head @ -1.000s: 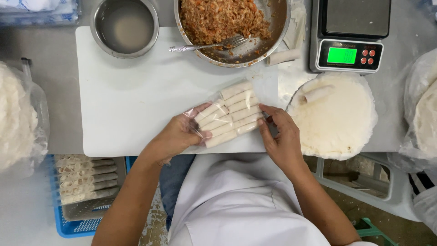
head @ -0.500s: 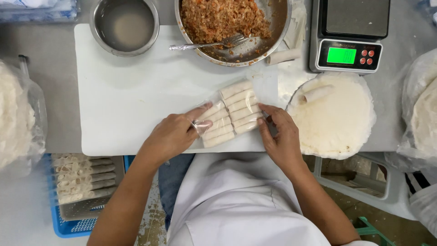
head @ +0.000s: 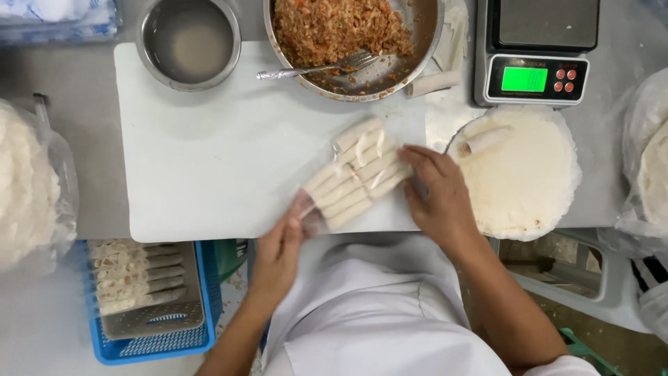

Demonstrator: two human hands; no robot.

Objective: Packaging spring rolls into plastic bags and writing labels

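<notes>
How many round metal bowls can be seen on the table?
2. The small bowl with cloudy liquid stands at the top left corner of the white board. The large bowl with brown filling and a fork stands to its right, cut off by the top edge.

1. The left hand [head: 278, 247] is sliding back off the white cutting board [head: 209, 153]; a second ago it was lying flat on the near-left end of the bagged rolls [head: 355, 174], and now it is hanging over the near edge, pinching only the clear bag's corner.
2. The bagged rolls are shifting slightly toward the near left.
3. The right hand [head: 438, 198] is flattening against the bundle's right end.
</notes>
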